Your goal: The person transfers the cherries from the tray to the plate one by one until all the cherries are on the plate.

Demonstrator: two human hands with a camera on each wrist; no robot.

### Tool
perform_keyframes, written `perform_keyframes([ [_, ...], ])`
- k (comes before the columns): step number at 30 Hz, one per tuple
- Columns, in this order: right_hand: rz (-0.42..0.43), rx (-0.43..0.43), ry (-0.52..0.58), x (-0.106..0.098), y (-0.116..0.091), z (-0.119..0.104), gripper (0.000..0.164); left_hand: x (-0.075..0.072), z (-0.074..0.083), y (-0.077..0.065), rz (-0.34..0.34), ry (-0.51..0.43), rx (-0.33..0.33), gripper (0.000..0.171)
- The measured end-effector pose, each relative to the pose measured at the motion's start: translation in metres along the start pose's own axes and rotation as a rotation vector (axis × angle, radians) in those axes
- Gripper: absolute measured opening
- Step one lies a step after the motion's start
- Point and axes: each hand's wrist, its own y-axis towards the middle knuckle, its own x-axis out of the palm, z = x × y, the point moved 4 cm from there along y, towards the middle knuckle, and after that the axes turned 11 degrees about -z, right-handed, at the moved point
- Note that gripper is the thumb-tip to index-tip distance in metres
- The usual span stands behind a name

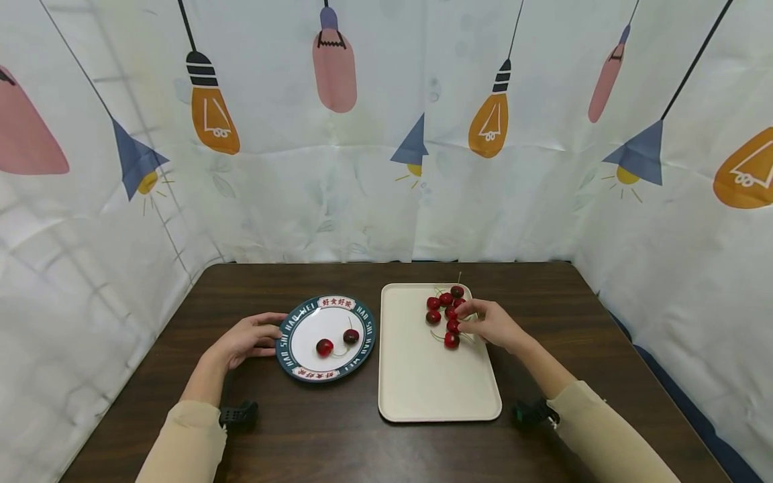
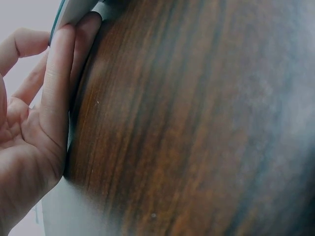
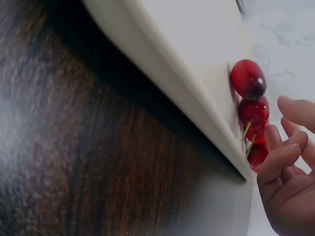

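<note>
Left arm: in its beige sleeve (image 1: 184, 443), it slanted up and rightward over the counter (image 1: 320, 429), with a dark wrist device (image 1: 239, 413) on the inner side.
Left hand: the left hand (image 1: 247, 341) lay low at the outer edge of the plate (image 1: 304, 371), its wrist bent toward the rim.
Left fingers: narrow, pinching the rim; the left wrist view showed one bent finger at the edge and straighter digits against the underside.
Plate cherries: two stemmed cherries sat well inside the blue border, a bright red cherry (image 1: 324, 347) and a darker cherry (image 1: 351, 337).
Right arm: the right sleeve (image 1: 610, 436) ran up and leftward from the lower right, a second wrist device (image 1: 534, 411) near its cuff.
Right hand: the right hand (image 1: 492, 325) reached across the right edge of the tray (image 1: 435, 396), above the counter.
Right fingers: bent and moderately parted beside the cluster of cherries (image 1: 433, 317); whether a fingertip touched a cherry could not be told.
Tray cherries: they were bunched in the far right part, some touching, one dark cherry (image 1: 457, 292) near the far rim.
</note>
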Motion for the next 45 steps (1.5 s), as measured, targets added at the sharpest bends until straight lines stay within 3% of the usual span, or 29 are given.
perform_keyframes([
  [25,-0.01,-0.057,-0.207,0.005,0.01,-0.003,0.025,-0.003,0.003,-0.001,-0.041,0.01,0.036,0.058],
  [45,-0.035,-0.044,-0.209,0.009,0.01,-0.003,0.026,-0.004,0.001,-0.002,-0.056,-0.019,0.035,0.058],
])
